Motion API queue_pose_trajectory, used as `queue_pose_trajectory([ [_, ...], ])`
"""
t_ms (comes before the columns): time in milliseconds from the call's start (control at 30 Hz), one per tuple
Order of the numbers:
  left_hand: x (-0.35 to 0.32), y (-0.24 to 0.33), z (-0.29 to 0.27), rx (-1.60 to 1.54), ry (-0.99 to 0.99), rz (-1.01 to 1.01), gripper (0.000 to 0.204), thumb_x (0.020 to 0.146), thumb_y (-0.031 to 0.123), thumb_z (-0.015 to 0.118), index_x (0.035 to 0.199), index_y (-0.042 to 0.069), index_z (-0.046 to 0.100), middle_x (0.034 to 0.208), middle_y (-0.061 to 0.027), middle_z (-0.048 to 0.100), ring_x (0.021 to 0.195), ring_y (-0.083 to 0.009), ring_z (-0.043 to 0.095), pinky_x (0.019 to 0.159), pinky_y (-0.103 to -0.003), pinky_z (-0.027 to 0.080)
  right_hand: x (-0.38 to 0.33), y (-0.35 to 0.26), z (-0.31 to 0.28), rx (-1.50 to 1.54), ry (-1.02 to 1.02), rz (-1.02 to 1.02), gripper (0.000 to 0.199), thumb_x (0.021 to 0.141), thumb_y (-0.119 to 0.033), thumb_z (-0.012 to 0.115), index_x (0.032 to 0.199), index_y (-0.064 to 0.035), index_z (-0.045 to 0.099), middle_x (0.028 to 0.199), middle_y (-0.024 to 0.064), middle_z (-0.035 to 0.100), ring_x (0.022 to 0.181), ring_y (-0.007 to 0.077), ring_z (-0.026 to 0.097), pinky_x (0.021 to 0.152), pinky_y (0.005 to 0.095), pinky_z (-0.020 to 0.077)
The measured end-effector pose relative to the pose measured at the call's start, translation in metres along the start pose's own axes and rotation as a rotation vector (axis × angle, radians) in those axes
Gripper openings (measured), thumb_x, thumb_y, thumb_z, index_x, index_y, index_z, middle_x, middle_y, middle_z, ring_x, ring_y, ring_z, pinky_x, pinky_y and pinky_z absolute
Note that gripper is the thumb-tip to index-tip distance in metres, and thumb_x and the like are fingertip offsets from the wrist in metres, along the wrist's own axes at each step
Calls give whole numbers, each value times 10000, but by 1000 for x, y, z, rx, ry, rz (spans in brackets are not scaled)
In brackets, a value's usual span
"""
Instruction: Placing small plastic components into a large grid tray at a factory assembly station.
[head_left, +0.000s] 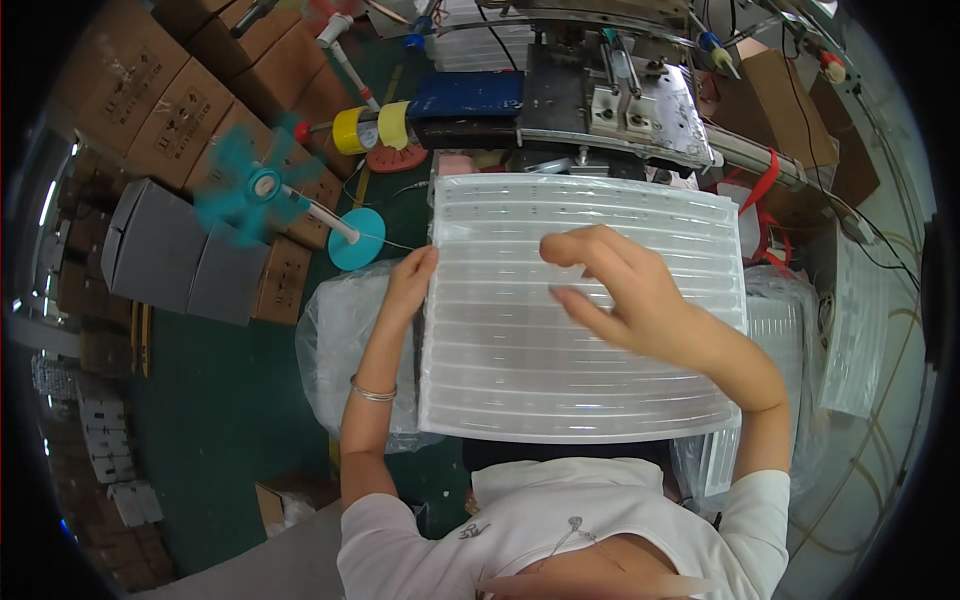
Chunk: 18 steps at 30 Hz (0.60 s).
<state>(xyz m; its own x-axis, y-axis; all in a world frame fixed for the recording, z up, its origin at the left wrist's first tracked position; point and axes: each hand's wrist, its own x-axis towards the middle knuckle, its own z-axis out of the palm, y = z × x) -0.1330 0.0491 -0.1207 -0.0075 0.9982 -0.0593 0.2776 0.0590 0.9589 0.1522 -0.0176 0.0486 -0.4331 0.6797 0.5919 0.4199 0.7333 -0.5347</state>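
Observation:
A translucent white ribbed plastic tray (560, 400) lies in front of my body, its long grooves running left to right. At the tray's left edge, my left hand (408, 283) pinches the rim between thumb and fingers. My right hand (630, 295) hovers over the tray's middle right. Its fingers are bent and the thumb stands apart, with nothing seen between them. Slight blur softens the right hand.
A metal machine fixture (625, 110) stands beyond the tray, beside a blue block (467, 94) and yellow tape rolls (352, 131). On the left are a teal fan (262, 185), cardboard boxes (190, 115) and grey boxes (165, 250). Plastic-wrapped stacks (355, 350) flank the tray.

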Motion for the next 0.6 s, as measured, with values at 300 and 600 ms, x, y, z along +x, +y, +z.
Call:
queue_pose_trajectory([
  [300,15,-9,2,99,-14,-34,278,922,242,542,1007,-6,631,815,-64,633,742,-154,566,691,-271,440,25,65,93,-262,-182,-41,197,770,-81,643,964,-84,607,844,67,563,756,242,612,585,334,515],
  [600,14,0,8,329,42,100,196,905,171,534,917,-12,603,672,-79,563,609,-157,476,570,-294,385,36,87,163,-610,-377,-24,230,722,-204,697,875,-83,576,852,58,535,822,226,577,647,339,495],
])
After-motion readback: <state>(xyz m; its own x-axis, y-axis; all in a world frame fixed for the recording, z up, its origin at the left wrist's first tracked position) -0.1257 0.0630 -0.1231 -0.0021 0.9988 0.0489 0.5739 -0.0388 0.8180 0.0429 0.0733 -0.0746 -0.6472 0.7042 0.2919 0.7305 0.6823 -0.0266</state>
